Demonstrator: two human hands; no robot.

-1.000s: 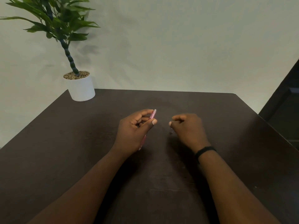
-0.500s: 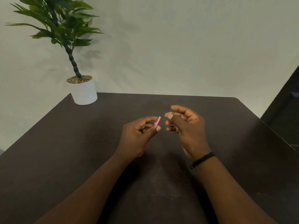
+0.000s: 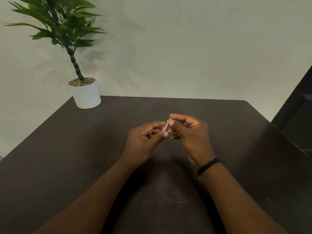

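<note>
Dim, soft indoor light, faint plant shadow on wall, wide-angle bending at edges, slight softness.

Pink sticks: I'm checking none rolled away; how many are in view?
1: the left hand grips the pink stick and the right hand pinches its upper end, mid-frame. Others may hide beneath the hands.

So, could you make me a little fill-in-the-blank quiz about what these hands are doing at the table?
1. The left hand holds a slim stick whose colour is ____.
2. The right hand, pinching at the stick's upper end, wears a black band on its ____.
3. The plant at the far left corner of the dark table stands in a ____ pot.

Missing words: pink; wrist; white.
</note>
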